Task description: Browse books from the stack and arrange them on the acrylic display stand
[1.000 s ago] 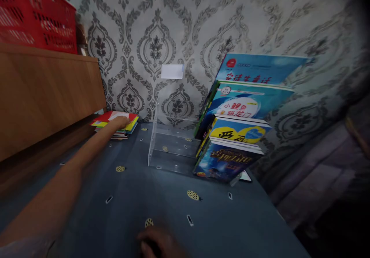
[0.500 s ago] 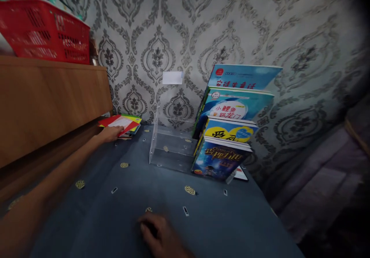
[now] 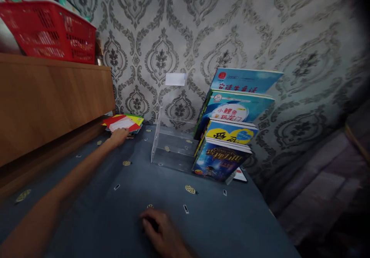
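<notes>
At the far left of the table, my left hand is closed at the near edge of a red-and-white book on top of a small stack. A yellow-green cover shows beneath it; my thumb is hidden. My right hand rests near the table's front edge, fingers loosely curled, with nothing visible in it. Between and beyond the hands stands a clear acrylic stepped rack. Its right side holds several upright books, among them a dark blue book in front and a light blue book at the back.
A wooden cabinet borders the table on the left and carries a red plastic basket. Patterned wallpaper rises behind the rack. A blue cloth covers the table. A flat dark-edged item lies beside the rack's right end.
My left hand has shifted slightly right and toward me along the stack, and the red-and-white book has turned a little. My right hand has barely moved. The view has shifted slightly.
</notes>
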The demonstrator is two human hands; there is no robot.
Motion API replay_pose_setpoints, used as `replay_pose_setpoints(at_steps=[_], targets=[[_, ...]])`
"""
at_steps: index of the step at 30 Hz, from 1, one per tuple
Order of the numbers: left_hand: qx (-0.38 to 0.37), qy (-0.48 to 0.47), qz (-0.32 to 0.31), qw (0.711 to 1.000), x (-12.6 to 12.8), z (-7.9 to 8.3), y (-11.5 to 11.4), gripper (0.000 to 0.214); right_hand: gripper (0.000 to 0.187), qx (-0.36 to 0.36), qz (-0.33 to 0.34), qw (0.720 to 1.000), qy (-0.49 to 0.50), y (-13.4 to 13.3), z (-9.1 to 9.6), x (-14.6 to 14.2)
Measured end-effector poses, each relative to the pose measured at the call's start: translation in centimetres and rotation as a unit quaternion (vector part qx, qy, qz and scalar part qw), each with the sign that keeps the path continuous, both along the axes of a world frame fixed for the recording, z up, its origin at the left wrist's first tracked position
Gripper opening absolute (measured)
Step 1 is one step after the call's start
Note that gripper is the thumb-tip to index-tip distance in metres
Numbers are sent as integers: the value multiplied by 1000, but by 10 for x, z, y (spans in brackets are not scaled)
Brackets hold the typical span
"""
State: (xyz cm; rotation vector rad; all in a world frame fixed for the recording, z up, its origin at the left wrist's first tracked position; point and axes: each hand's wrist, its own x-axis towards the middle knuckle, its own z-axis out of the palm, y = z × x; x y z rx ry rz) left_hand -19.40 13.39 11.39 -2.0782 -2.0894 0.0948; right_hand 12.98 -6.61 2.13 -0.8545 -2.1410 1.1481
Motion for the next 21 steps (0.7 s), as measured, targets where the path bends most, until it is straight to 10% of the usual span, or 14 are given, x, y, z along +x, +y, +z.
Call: replay_pose_setpoints(at_steps=[15, 21], targets=[[23, -17, -76, 997, -5, -58, -122, 59, 26, -9, 17, 1000, 11, 0, 5, -3], [-40, -64, -72, 995, -6, -56, -170, 68, 26, -5, 18, 1000, 11, 0, 7, -5]])
